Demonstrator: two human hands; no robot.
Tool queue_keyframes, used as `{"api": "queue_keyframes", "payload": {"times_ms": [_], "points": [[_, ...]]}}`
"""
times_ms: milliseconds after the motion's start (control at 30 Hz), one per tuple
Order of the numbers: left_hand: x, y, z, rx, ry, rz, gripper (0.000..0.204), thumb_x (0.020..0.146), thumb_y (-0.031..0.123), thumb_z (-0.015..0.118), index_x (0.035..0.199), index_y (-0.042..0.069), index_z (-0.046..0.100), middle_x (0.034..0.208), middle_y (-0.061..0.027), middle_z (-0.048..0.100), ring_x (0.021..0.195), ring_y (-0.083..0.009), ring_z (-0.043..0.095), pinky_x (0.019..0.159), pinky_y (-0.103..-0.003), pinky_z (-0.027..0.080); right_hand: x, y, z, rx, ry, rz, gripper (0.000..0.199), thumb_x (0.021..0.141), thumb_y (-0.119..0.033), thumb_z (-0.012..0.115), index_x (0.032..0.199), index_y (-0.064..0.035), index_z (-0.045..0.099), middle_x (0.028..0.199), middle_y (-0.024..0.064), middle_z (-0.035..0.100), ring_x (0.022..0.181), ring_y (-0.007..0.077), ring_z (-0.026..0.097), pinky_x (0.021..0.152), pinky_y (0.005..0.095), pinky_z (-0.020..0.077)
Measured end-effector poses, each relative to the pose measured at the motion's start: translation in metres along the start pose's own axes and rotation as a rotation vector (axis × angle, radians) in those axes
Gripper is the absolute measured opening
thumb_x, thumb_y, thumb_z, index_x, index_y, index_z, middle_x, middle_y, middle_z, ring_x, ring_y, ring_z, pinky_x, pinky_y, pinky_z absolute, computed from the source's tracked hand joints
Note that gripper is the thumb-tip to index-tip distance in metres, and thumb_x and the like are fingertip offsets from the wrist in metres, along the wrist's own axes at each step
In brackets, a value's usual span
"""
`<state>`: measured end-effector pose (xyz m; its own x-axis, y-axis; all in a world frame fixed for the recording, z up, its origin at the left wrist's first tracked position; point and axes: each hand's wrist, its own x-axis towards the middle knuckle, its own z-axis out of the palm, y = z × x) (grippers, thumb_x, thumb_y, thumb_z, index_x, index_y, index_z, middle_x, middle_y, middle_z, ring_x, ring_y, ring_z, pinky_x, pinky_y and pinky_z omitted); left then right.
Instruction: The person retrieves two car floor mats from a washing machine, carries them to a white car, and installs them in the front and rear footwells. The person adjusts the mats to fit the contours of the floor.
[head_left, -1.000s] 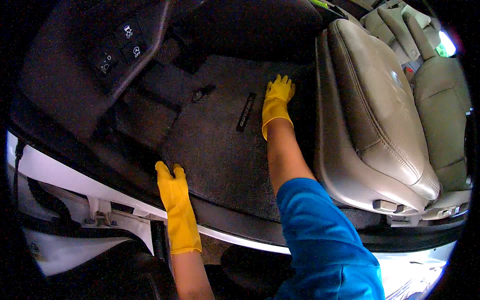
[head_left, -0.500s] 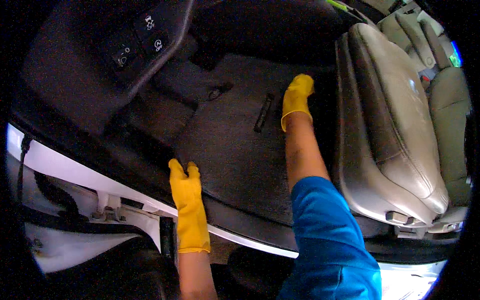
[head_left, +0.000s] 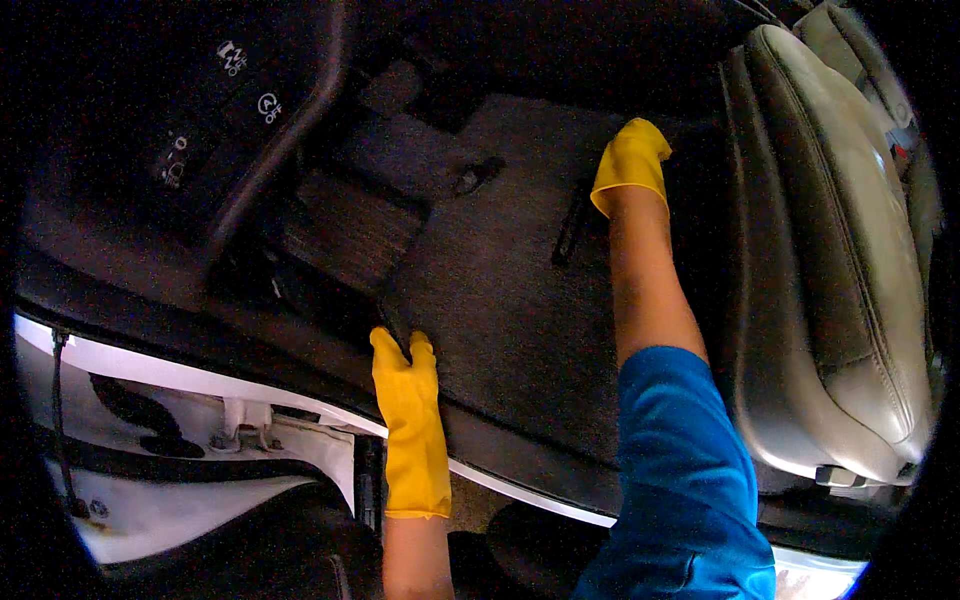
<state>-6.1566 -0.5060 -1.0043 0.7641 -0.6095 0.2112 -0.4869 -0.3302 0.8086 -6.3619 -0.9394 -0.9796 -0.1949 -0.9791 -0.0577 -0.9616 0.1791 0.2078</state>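
A dark grey carpet floor mat (head_left: 510, 290) lies in the footwell, with a narrow black slot-like strip (head_left: 572, 228) on it. My left hand (head_left: 405, 385), in a yellow rubber glove, is at the mat's near left edge beside the door sill. Its thumb and a finger close on that edge. My right hand (head_left: 633, 165), also in a yellow glove, reaches to the mat's side by the seat. Its fingers curl around the edge there; their tips are hidden. A small dark ring-shaped fastener (head_left: 470, 180) shows at the mat's far left.
A beige leather seat (head_left: 830, 260) bounds the right side. Pedals (head_left: 392, 85) and a dark footrest (head_left: 345, 230) stand at far left, under a dash panel with switches (head_left: 230, 110). The white door sill (head_left: 540, 493) and door hinge (head_left: 245, 428) lie nearer me.
The view has shifted, so the seat sits farther right and the dash farther left. My right hand appears slightly farther away; both hands stay by the mat's edges.
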Motion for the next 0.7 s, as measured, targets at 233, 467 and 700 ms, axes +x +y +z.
{"api": "queue_keyframes", "payload": {"times_ms": [233, 467, 700], "points": [[0.002, 0.001, -0.015, -0.013, 0.036, -0.020, 0.032, 0.085, 0.018, 0.059, 0.104, -0.004, 0.046, 0.091, -0.0236, 0.059, 0.080, -0.0336, 0.059, 0.075, -0.038, 0.045, -0.116, -0.003, -0.036, -0.366, 0.121, -0.395, 0.023, 0.077, -0.032, 0.059, 0.092, -0.0207, 0.073, 0.093, 0.0033, 0.069, 0.085, 0.0227, 0.065, 0.056, 0.0408, 0.0487], [0.004, -0.004, -0.026, 0.054, 0.084, 0.003, 0.031, 0.086, 0.018, 0.057, 0.103, -0.004, 0.044, 0.089, -0.0270, 0.059, 0.081, -0.0386, 0.059, 0.075, -0.041, 0.045, -0.182, -0.023, -0.025, -0.488, 0.312, -0.364, 0.035, 0.090, -0.026, 0.051, 0.122, -0.0156, 0.062, 0.132, 0.0088, 0.052, 0.125, 0.0302, 0.045, 0.101, 0.0506, 0.0324], [0.008, -0.007, 0.004, -0.159, 0.284, 0.266, 0.048, 0.085, 0.010, 0.053, 0.129, -0.004, 0.040, 0.129, -0.0303, 0.043, 0.116, -0.0427, 0.047, 0.100, -0.043, 0.037, -0.169, -0.072, 0.060, 0.254, 0.486, -0.050, 0.062, 0.083, -0.033, 0.057, 0.135, -0.0018, 0.042, 0.138, 0.0188, 0.043, 0.124, 0.0376, 0.041, 0.104, 0.0436, 0.0320]]}}
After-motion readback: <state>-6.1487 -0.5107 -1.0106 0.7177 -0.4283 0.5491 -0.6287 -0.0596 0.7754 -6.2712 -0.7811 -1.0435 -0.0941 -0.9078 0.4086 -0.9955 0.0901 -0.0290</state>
